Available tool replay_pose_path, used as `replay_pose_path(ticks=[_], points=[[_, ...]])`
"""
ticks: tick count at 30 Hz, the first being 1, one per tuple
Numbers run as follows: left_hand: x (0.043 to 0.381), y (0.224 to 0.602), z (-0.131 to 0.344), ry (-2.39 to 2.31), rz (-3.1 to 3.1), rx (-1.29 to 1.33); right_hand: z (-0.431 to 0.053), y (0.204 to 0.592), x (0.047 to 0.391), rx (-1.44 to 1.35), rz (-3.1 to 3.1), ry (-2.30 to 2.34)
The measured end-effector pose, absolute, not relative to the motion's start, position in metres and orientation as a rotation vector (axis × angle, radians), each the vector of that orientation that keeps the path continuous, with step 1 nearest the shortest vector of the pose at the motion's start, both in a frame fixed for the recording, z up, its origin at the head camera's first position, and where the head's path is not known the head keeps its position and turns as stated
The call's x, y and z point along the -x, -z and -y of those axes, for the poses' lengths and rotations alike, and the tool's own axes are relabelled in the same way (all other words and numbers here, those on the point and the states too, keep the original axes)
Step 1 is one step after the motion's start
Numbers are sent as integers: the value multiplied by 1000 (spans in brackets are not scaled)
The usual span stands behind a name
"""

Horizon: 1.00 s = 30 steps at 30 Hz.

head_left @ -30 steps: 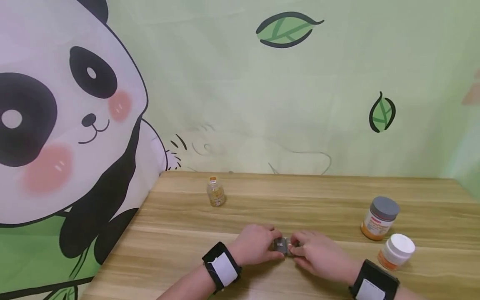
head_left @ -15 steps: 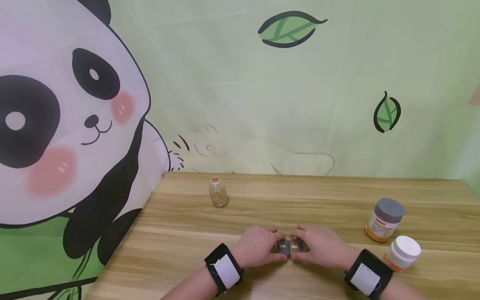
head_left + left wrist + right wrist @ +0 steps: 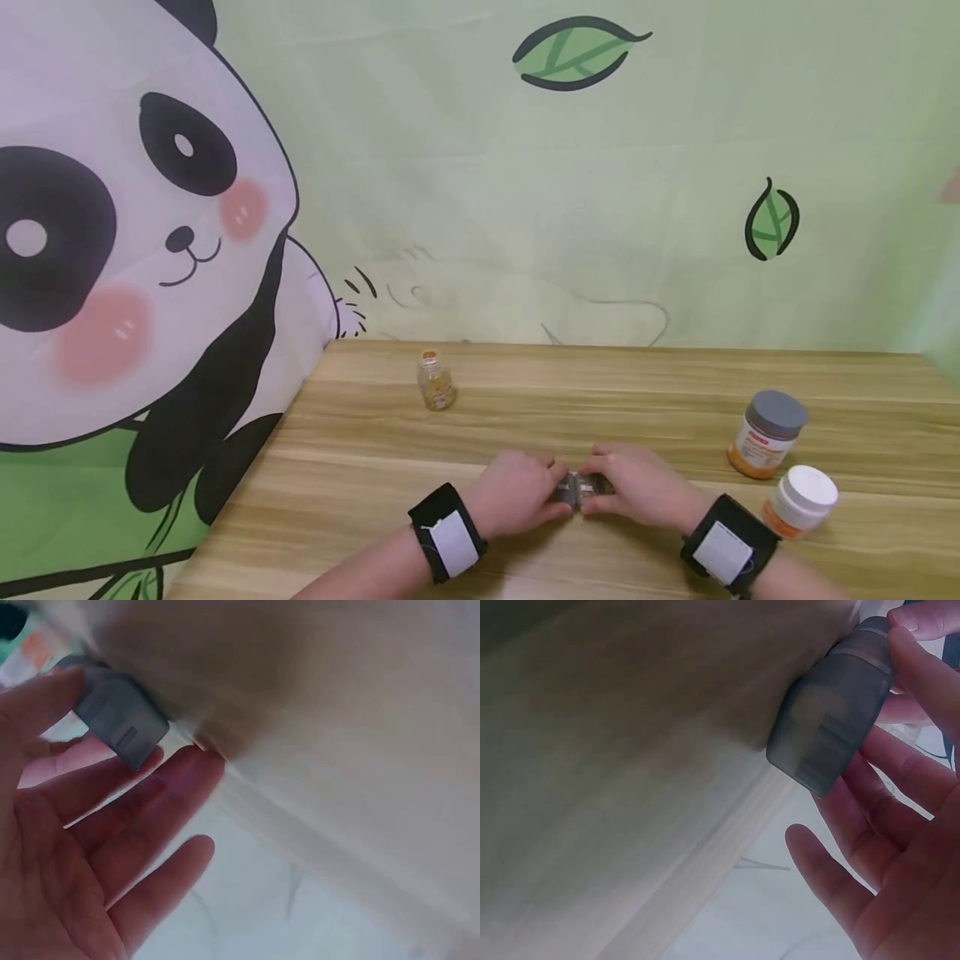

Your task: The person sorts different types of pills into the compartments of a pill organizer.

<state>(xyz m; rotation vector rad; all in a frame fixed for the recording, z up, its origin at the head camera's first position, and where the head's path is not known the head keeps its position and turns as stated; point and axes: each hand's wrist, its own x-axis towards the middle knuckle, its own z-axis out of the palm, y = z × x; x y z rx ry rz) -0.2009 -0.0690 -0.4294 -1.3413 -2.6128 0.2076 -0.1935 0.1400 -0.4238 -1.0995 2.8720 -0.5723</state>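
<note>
The person's left hand (image 3: 517,493) and right hand (image 3: 641,490) pinch, between thumb and fingers, opposite ends of a small grey translucent plastic case (image 3: 587,487), held at the near middle of the pale wood-grain tabletop (image 3: 360,500); in both wrist views some other fingers are spread. The case's long axis runs left to right from hand to hand, its lidded top facing up, a seam crossing it between two lids; pale marks on these are too blurred to read. A black wristband with a white patch (image 3: 450,542) circles the left wrist, and a similar one the right. Near the right wrist stand an upright white-lidded jar with an orange lower band (image 3: 802,502) and, just behind it, an upright grey-lidded jar with an orange base (image 3: 767,437), its white label bearing a red block and illegible lettering. Well apart, back left, an orange-capped clear bottle with yellowish contents (image 3: 437,388) stands upright, its markings illegible. Behind hangs a pale green cloth printed with a panda and leaves (image 3: 450,167).
</note>
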Motion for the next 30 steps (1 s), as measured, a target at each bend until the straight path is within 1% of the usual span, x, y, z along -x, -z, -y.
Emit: replay_pose_path(ticks=[6, 10, 19, 26, 30], points=[[194, 430, 66, -633, 2366, 1382, -139, 425, 193, 1092, -2877, 566], [195, 429, 64, -765, 2286, 1414, -140, 425, 193, 1100, -2887, 554], [202, 431, 68, -626, 2375, 1491, -140, 425, 193, 1087, -2896, 526], [206, 434, 71, -626, 2315, 1514, -140, 425, 193, 1086, -2902, 524], [210, 432, 72, -506, 2378, 1547, -140, 426, 193, 1097, -2901, 541]])
